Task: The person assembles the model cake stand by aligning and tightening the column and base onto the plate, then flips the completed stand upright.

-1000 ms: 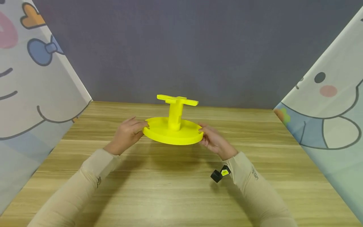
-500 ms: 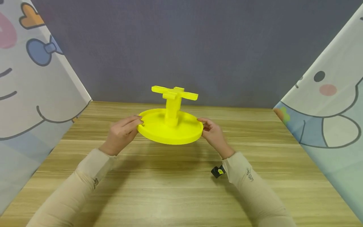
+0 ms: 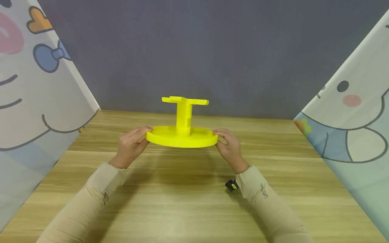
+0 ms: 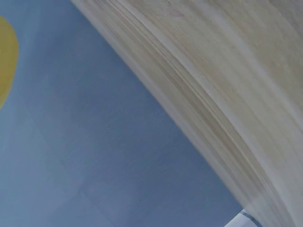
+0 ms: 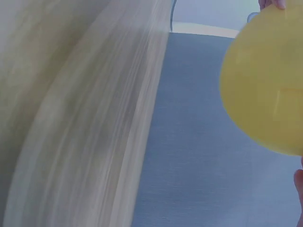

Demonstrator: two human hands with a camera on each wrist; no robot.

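Both hands hold a bright yellow round tray-like piece (image 3: 182,141) above the table. It has a shallow rim and a thick central post with a flat cross-shaped top. My left hand (image 3: 130,145) pinches the left edge of its rim, and my right hand (image 3: 230,148) pinches the right edge. In the head view the disc is seen nearly edge-on, post upward. The right wrist view shows the smooth underside of the yellow piece (image 5: 265,85), with fingertips at its top and lower right. Only a sliver of the yellow piece (image 4: 6,61) enters the left wrist view.
Below lies a wood-grain table (image 3: 182,209). A dark grey panel (image 3: 194,54) stands at the back, with cartoon-printed panels at left (image 3: 36,101) and right (image 3: 349,111). A small black device (image 3: 231,185) is at the right cuff.
The yellow piece shifted slightly left. It tilted its upper face toward the head camera, then levelled to nearly edge-on. Both hands kept their grip on the rim throughout.
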